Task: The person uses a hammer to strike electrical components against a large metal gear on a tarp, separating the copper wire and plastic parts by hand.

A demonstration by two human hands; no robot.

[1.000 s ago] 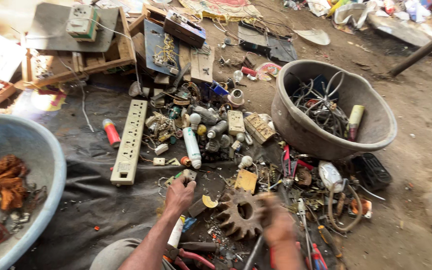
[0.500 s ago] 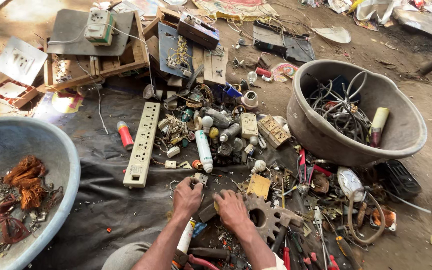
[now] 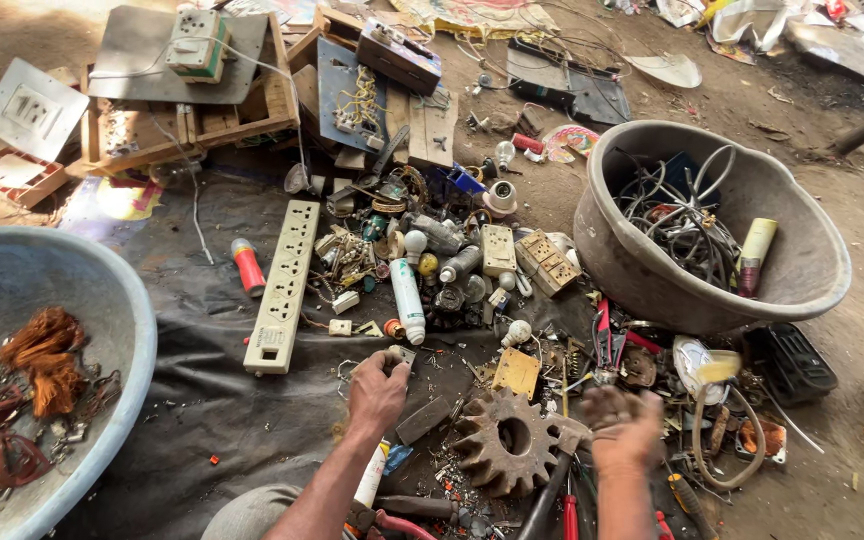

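1. The left hand (image 3: 376,388) is seen at lower centre of the frame, its fingers curled narrowly round a small pale object (image 3: 393,353) pinched at the fingertips; its kind cannot be told.
2. Half a second ago both hands were close together over the scrap at bottom centre; now they are set apart, the right hand (image 3: 624,430) having been carried to the lower right.
3. The right hand is blurred by motion; whether its fingers are wide, closed or holding something cannot be told.
4. The rusty gear wheel (image 3: 502,440), which a second ago was at the right hand, now lies flat on the dark sheet (image 3: 202,400) between the two hands, touched by neither.
5. From this it is judged that the gear has been set down and that small pieces are being picked from the heap one by one.
6. Just above the left hand lie a white tube (image 3: 407,300) and a long cream power strip (image 3: 284,285).
7. A grey basin of tangled wires (image 3: 802,290) stands at upper right; a blue basin (image 3: 122,330) with copper windings (image 3: 47,355) lies at the left edge.
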